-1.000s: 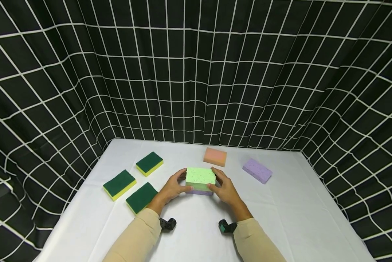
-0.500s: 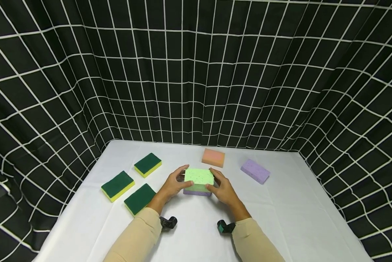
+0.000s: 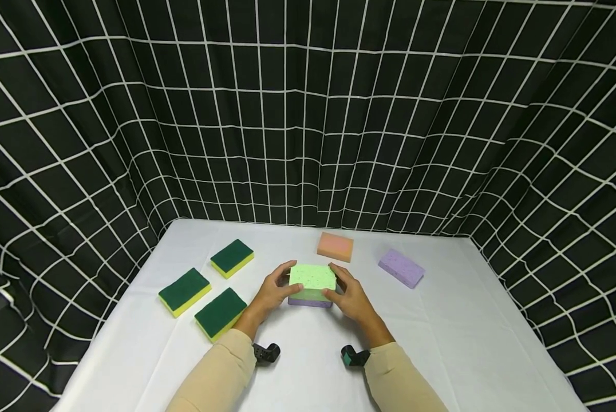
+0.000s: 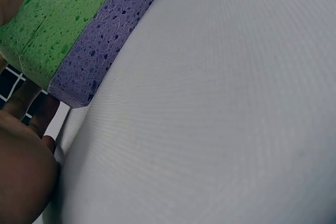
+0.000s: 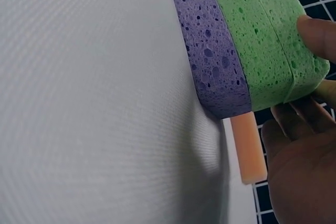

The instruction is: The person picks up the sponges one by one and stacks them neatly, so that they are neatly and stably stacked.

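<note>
The fingers [image 3: 283, 267] of the left hand [image 3: 272, 293] bend round the left end of the stack's green upper part, its thumb on the near face, spread only as wide as the sponges they hold. The right hand [image 3: 355, 294] grips the right end the same way, thumb near, fingers far. The stack stands near the middle of the white-covered table [image 3: 473, 320]: an upper green sponge [image 3: 312, 276] lies on a lower green sponge [image 5: 254, 40], and under both a purple sponge [image 3: 310, 303] rests flat on the cloth. Beyond the stack, slightly right, lies an orange sponge [image 3: 335, 246]; farther right, a lavender sponge [image 3: 402, 268] sits at an angle. To the left lie three green-topped yellow sponges, one far [image 3: 232, 256], one leftmost [image 3: 184, 290], and one near [image 3: 221, 312], just beside the left wrist. A black curtain [image 3: 308, 114] with white grid lines surrounds the far side and both flanks.
</note>
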`<state>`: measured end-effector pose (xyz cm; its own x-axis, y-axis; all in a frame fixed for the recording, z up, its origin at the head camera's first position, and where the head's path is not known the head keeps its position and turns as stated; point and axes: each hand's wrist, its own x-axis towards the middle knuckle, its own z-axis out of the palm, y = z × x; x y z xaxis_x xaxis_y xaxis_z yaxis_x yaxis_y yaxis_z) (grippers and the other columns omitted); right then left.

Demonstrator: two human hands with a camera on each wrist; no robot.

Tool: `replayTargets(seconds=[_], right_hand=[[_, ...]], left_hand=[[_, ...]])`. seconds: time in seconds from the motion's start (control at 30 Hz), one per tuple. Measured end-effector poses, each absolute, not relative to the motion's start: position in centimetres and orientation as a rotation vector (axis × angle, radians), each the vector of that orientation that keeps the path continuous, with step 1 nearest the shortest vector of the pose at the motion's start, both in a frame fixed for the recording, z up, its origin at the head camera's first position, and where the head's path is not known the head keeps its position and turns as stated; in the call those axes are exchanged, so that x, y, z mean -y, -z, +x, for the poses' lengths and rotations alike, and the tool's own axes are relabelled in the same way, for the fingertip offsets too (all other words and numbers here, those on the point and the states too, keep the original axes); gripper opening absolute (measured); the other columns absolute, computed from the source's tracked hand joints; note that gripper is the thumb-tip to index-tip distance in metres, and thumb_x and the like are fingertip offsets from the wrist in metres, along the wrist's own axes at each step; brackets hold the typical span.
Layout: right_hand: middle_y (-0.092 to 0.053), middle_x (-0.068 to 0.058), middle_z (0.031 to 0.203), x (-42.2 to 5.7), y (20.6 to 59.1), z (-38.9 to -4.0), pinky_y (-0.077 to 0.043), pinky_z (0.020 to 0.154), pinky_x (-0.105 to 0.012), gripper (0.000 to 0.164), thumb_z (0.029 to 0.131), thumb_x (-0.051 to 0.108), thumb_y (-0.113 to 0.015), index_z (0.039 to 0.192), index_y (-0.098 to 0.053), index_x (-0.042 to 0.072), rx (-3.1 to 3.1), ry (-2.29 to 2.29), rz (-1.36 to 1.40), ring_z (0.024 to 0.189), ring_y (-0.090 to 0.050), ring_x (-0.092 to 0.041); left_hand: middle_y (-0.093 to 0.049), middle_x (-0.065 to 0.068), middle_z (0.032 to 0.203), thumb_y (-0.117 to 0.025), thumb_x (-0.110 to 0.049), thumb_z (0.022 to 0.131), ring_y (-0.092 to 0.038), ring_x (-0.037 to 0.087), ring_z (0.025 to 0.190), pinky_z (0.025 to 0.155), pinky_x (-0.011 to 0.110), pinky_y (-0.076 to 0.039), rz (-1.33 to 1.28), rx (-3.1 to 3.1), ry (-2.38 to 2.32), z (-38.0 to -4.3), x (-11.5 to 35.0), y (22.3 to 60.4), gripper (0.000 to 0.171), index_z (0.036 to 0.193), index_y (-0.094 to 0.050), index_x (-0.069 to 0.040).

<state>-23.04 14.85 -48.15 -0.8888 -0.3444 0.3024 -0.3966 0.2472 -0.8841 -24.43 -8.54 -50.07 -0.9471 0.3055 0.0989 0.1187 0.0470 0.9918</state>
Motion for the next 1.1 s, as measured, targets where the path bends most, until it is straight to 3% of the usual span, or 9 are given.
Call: replayTargets(seconds=[0.37,0.73,1.1], right_hand=[[-0.035,-0.028,0.146,-15.3,46.5,-22.6,-0.028,0.107,-0.052,0.07,0.087,0.002,-0.071,0.144,-0.033,-0.01,2.497,-1.666,0.66,0.135,-0.032,-0.041],[-0.033,-0.025,0.146,-16.4,40.1,-21.0,-0.024,0.109,-0.046,0.07,0.086,-0.003,-0.069,0.144,-0.031,-0.011,2.372,-1.52,0.842,0.137,-0.027,-0.039],[-0.036,-0.028,0.141,-17.4,34.6,-19.0,-0.028,0.108,-0.042,0.075,0.075,-0.021,-0.069,0.14,-0.033,-0.016,2.146,-1.43,1.002,0.131,-0.034,-0.041]], left_hand=[[-0.045,0.018,0.14,-0.073,-0.015,0.088,-0.038,0.037,0.131,0.108,0.048,-0.028,0.444,-2.164,-2.036,-24.5,8.4,50.5,0.071,0.147,-0.036,-0.002],[-0.044,0.018,0.142,-0.073,-0.016,0.088,-0.037,0.037,0.132,0.108,0.047,-0.028,0.447,-2.149,-2.045,-24.5,8.6,50.6,0.072,0.148,-0.036,-0.004],[-0.047,0.017,0.138,-0.073,-0.015,0.087,-0.041,0.035,0.128,0.107,0.048,-0.029,0.445,-2.16,-2.055,-24.5,8.6,50.8,0.069,0.147,-0.039,-0.007]])
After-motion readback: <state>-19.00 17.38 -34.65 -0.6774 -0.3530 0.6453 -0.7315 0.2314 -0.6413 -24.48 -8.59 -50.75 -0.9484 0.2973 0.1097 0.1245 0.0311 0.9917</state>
